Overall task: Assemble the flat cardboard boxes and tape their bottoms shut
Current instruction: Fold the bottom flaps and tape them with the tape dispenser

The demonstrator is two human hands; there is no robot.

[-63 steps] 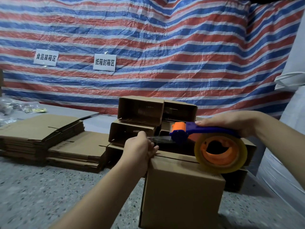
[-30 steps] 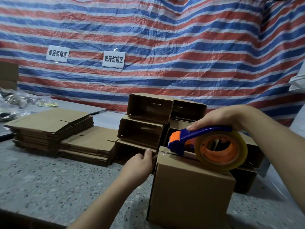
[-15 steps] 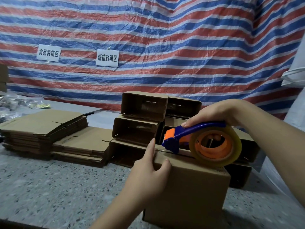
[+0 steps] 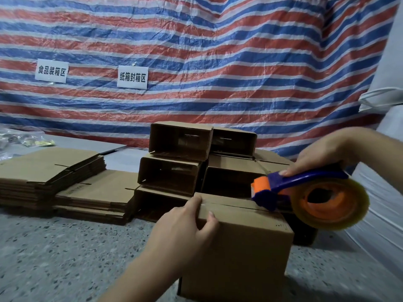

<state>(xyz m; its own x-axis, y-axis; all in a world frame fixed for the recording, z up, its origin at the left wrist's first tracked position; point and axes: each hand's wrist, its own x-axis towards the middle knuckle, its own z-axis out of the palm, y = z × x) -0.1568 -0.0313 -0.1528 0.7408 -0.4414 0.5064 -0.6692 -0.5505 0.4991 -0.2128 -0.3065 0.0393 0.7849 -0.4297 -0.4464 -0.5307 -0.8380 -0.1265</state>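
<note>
On the speckled stone worktop [image 4: 54, 253], nearest the viewer, stands one assembled cardboard box [image 4: 237, 256], its closed flaps facing up and a seam running along the top. The left hand [image 4: 185, 227] clasps the box's upper left corner: the fingers [image 4: 196, 200] lie over the top edge, the thumb [image 4: 210, 219] presses the near face. The right hand [image 4: 322, 153] is curled round the blue handle of a tape dispenser [image 4: 305, 192], which carries a roll of clear tape on an orange hub; the dispenser's orange-and-blue head rests on the seam toward the box's right end, while the roll hangs just beyond the box's right edge. A shiny strip of clear tape [image 4: 229, 207] lies along the seam between the left hand's fingers and the dispenser head.

Directly behind the box, a pile of erected boxes [image 4: 181, 158] lies on its sides, open mouths facing the viewer, three tiers high. To the left of the box, two stacks of flat cardboard blanks [image 4: 50, 171] sit side by side, the farther stack taller. Beyond these stacks, at the worktop's far left, crumpled clear plastic bags [image 4: 19, 138] are heaped. Behind the box and everything else hangs a red, white and blue striped tarpaulin [image 4: 218, 62] bearing two white paper signs [image 4: 132, 77] with black Chinese characters. To the right of the box, white sheeting [image 4: 383, 203] covers something bulky.
</note>
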